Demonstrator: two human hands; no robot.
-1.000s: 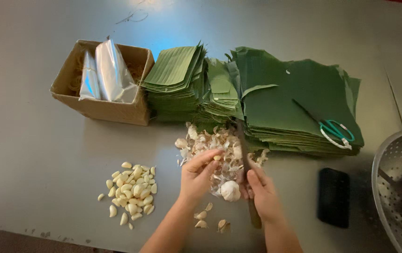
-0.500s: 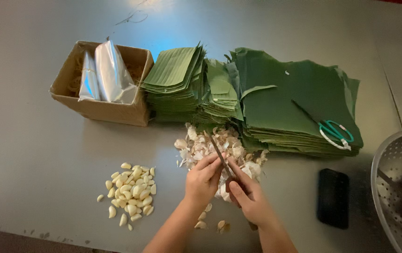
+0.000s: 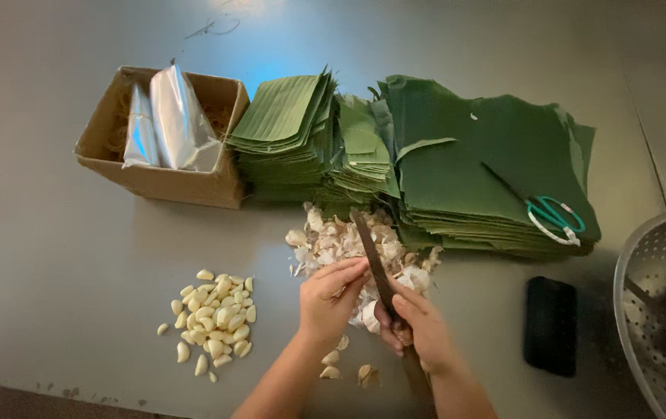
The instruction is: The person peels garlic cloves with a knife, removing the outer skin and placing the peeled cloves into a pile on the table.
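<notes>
Head view looks down on a smooth grey table (image 3: 53,256) with a dull sheen and a pale glare near its far edge; a dark strip of floor shows at the bottom left corner. Nothing else of the room is visible.

At the middle, the right hand (image 3: 418,330) is closed around the handle of a dark knife (image 3: 372,260), its blade pointing away over a heap of papery garlic skins (image 3: 333,240). The left hand (image 3: 331,299) has its fingers curled together, pinching something small against the blade; whether that is a clove cannot be told. Peeled garlic cloves (image 3: 216,322) lie in a loose pile to the left, well apart from the hands.

Beyond the skins sit stacks of cut green leaves (image 3: 473,155), with green-handled scissors (image 3: 550,216) lying on the right stack. A cardboard box (image 3: 158,182) at left holds silvery pouches (image 3: 166,120). A black flat object (image 3: 550,324) lies near the right hand; its kind is unclear. A metal colander (image 3: 655,264) is cut off by the right edge, its contents blurred.
</notes>
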